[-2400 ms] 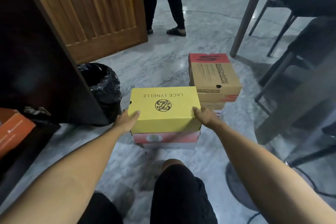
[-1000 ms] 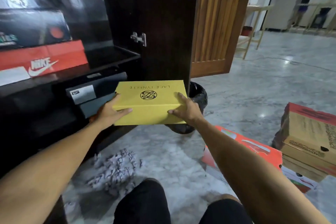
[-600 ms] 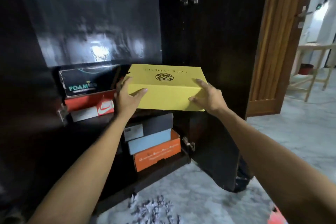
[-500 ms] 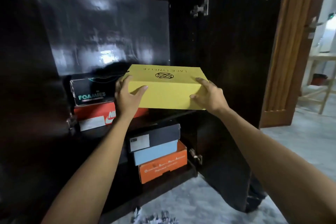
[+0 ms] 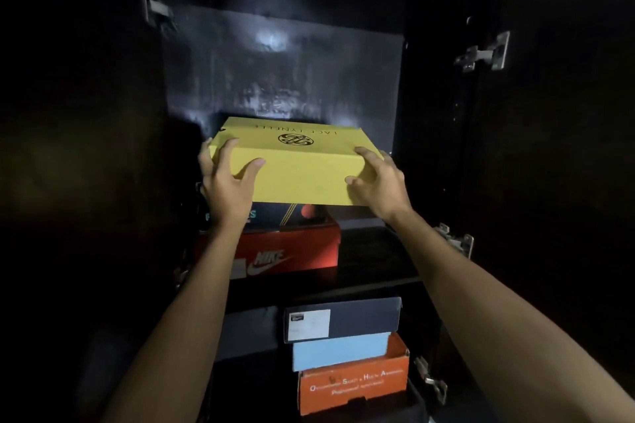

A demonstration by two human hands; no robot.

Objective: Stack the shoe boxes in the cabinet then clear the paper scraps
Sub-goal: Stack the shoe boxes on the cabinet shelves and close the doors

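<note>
Your left hand (image 5: pixel 225 191) grips the left near corner of the yellow box (image 5: pixel 299 165), thumb across the front face and fingers wrapped over the lid edge. Your right hand (image 5: pixel 376 184) does the same at the right near corner, fingers curled onto the lid and front face. Both grips are grasping the box, neither released.

The yellow box is inside the cabinet (image 5: pixel 536 148), level, lid up, logo facing away from you. It sits above the dark printed box (image 5: pixel 292 215), which lies on the red Nike box (image 5: pixel 285 252) directly under the yellow one on the upper shelf (image 5: pixel 371 271). Whether the yellow box already rests on that dark box or hangs just over it, you cannot tell; the underside is in shadow. Its right end overhangs the pile beneath.

Below the yellow box, on the lower shelf, three more boxes are stacked: a navy box (image 5: pixel 343 319) on a light blue box (image 5: pixel 342 350) on an orange box (image 5: pixel 354 385).

As for progress, I judge you are in the middle of the stacking stage: five boxes are put away and the yellow one is being placed as the sixth. What remains for it is to slide it back, square it over the Nike pile and let go. No paper scraps and no unstacked boxes show in this view, so how many boxes remain cannot be told, and the clearing of scraps presumably still lies ahead.
</note>
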